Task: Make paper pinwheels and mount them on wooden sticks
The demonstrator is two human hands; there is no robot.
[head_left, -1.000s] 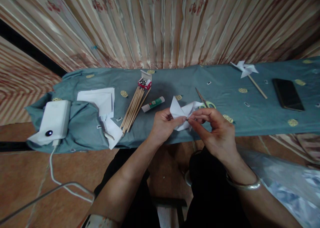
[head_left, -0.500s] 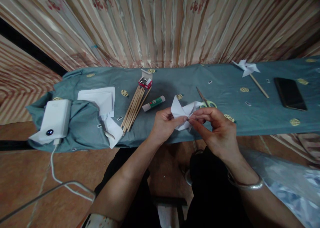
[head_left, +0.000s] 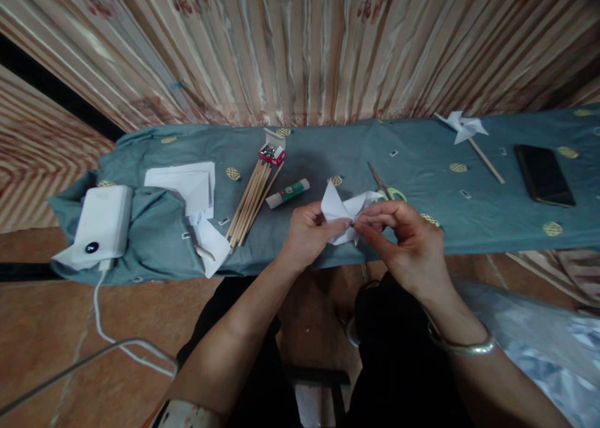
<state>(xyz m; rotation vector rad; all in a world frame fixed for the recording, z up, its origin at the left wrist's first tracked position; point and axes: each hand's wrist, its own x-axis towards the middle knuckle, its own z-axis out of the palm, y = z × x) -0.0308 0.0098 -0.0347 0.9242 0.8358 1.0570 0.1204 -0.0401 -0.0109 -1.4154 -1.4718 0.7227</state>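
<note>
White folded paper [head_left: 334, 206] partly hides the scissors [head_left: 385, 189]

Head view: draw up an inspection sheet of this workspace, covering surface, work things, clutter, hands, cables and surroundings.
Surface: blue-green cloth with yellow fruit prints, rumpled at left.
Work things: folded white paper shape, in hand; pale wooden sticks; green-and-white glue stick; open red cardboard box holding small metal pieces; green-handled scissors; white paper sheets; stick-mounted white paper pinwheel.
Clutter: black rectangular phone, white boxy power bank.
Hands: left hand and right hand both grip the paper shape.
Cables: white cable from the power bank, hanging past the front edge.
Surroundings: striped fabric curtain behind, brown tiled floor below.
</note>
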